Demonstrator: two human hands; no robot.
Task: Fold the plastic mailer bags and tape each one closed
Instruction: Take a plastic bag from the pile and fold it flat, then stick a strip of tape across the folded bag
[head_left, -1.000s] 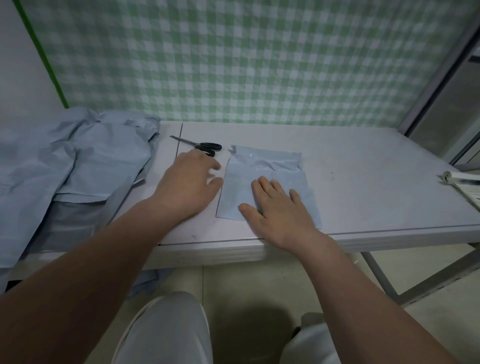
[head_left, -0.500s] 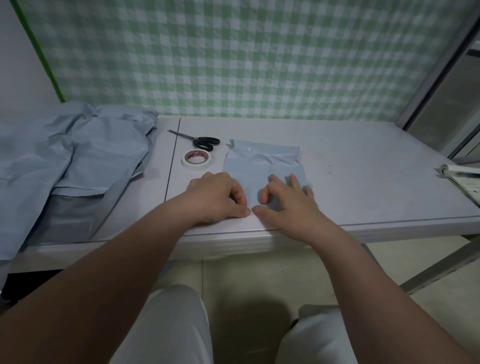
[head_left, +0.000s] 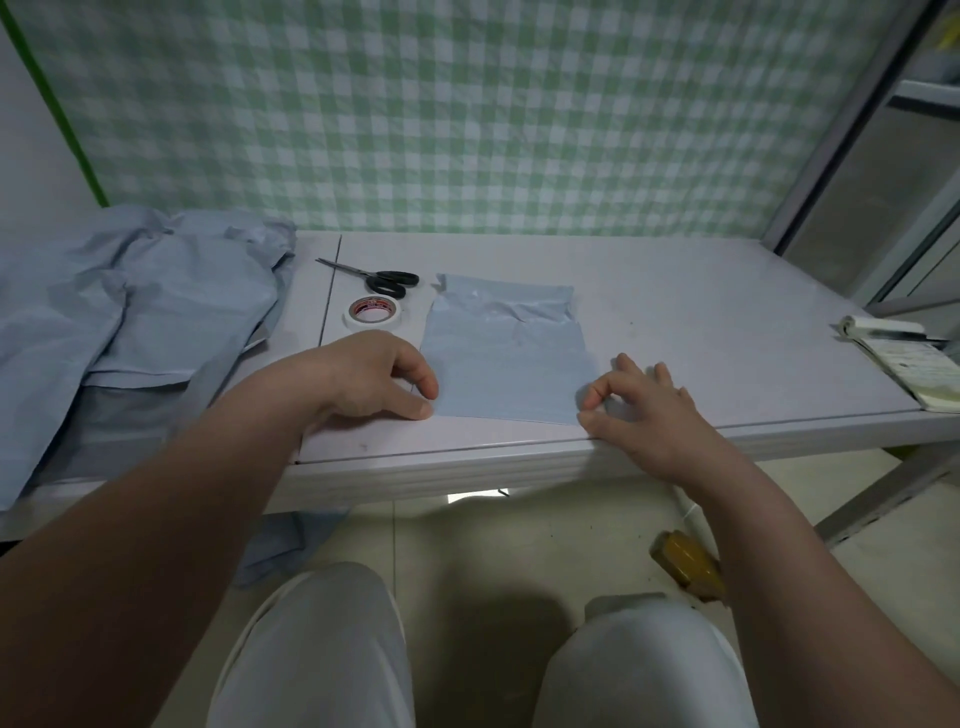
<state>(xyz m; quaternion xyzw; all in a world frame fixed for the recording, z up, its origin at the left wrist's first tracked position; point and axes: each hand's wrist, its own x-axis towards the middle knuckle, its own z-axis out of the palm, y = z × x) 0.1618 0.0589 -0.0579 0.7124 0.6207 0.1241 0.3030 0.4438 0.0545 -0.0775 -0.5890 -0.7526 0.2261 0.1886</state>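
Looks like the folding step to me: one pale blue mailer bag (head_left: 506, 364) lies flat on the table (head_left: 701, 322) mid-frame. The left hand (head_left: 374, 376) is curled and pinches its bottom-left corner, while the right hand (head_left: 644, 410) pinches the bottom-right one between thumb and forefinger. I'd guess the next move is lifting that bottom edge up toward the crinkly top end with both corners level, then pinning the fold with one hand while the other grabs the tape roll (head_left: 372, 313) (just left of the bag, scissors (head_left: 387, 278) above it).
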